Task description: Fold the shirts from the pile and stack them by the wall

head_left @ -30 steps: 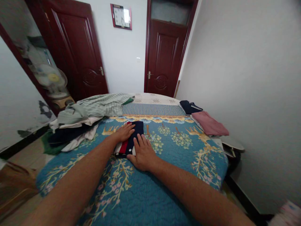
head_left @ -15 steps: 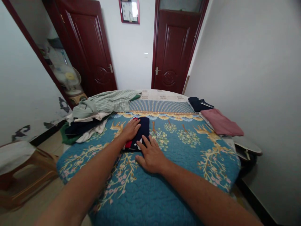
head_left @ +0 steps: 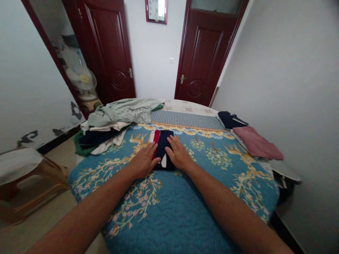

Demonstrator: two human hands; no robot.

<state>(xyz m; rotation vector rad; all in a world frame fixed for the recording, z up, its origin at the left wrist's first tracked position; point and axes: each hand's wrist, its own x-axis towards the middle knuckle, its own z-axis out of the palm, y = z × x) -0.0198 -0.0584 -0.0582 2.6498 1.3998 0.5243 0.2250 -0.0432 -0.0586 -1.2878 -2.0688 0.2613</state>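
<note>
A folded navy garment (head_left: pixel 162 143) with a red and a white stripe lies on the blue patterned cloth (head_left: pixel 185 211) that covers the table. My left hand (head_left: pixel 143 159) rests on its left side and near edge, fingers stretched flat and thumb out to the right. On its right side lies my right hand (head_left: pixel 179 152), also flat, with its fingers pointing away from me. Between the hands a small white patch shows near the garment's front edge. Parts of the garment under the palms are hidden.
A loose heap of clothes (head_left: pixel 119 114) lies at the table's back left. Folded clothes sit at the right edge, a navy one (head_left: pixel 230 120) behind a pink one (head_left: pixel 256 143). A stool (head_left: pixel 29 176) stands at left, and a fan (head_left: pixel 82 79) beyond.
My left hand has moved back toward me to the garment's near left side, baring its red and white stripes. My right hand has slid forward onto its right side. The view has shifted slightly.
</note>
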